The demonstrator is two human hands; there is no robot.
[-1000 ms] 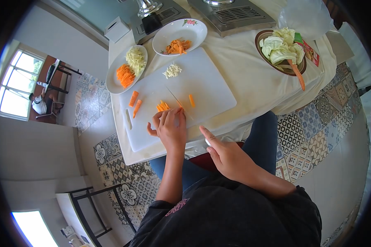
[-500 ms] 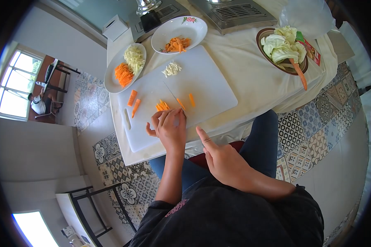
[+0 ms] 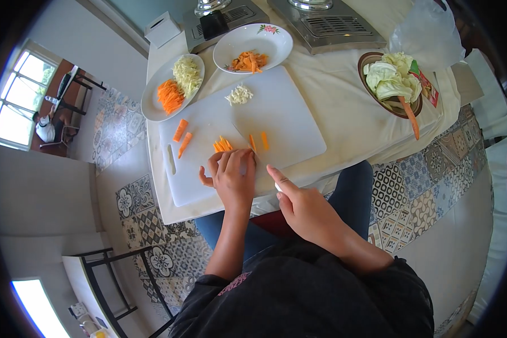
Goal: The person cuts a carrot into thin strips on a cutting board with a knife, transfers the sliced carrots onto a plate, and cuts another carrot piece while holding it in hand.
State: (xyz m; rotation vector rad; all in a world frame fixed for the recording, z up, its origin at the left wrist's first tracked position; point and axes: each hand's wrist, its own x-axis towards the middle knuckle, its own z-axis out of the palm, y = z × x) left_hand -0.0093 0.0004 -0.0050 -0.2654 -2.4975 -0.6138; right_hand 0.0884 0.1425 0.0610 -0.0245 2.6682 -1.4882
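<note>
Carrot strips (image 3: 222,145) lie between left hand (image 3: 233,177) and white pieces (image 3: 240,94).

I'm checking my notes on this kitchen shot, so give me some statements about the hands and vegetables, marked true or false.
1. The left hand is over the white plastic cutting board. True.
2. The right hand is empty. False: it grips a white-handled knife.
3. Shredded orange carrot sits beside pale shreds on a white oval plate. True.
4. The pale-green cabbage leaves lie on the board. False: they're in a brown-rimmed bowl.
</note>
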